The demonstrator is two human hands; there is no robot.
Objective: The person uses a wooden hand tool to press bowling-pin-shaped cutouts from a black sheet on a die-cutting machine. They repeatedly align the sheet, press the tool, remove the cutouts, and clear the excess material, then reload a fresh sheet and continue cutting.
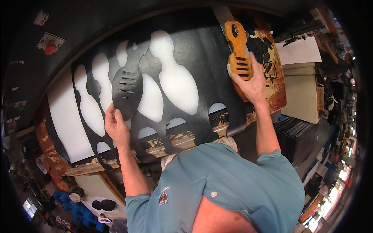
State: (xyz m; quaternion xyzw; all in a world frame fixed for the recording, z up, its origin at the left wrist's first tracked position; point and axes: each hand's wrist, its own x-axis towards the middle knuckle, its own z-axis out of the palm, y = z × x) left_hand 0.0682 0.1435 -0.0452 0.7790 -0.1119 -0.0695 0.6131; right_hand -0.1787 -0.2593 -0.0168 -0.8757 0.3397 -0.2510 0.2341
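Between the thumb and fingers of my left hand point(116, 126) is the lower end of a black sole-shaped cutout point(126, 97) with several slots across it. It is raised over a black sheet point(208, 58) that has several sole-shaped holes. White backing point(178, 83) shows through those holes. My right hand point(254, 85) grips a yellow-orange sole-shaped cutting die point(237, 42) with matching slots, its thumb on one side and fingers on the other. The die stands near the sheet's right edge. Its underside is hidden, so I cannot tell if it touches the sheet.
A dark machine beam with a red button point(50, 49) runs along the far side. Black scraps point(268, 58) litter the rusty bed at right. Beside it are a cream cabinet point(299, 93) and stacked black sheets point(297, 134). A wooden edge point(83, 169) borders the near side.
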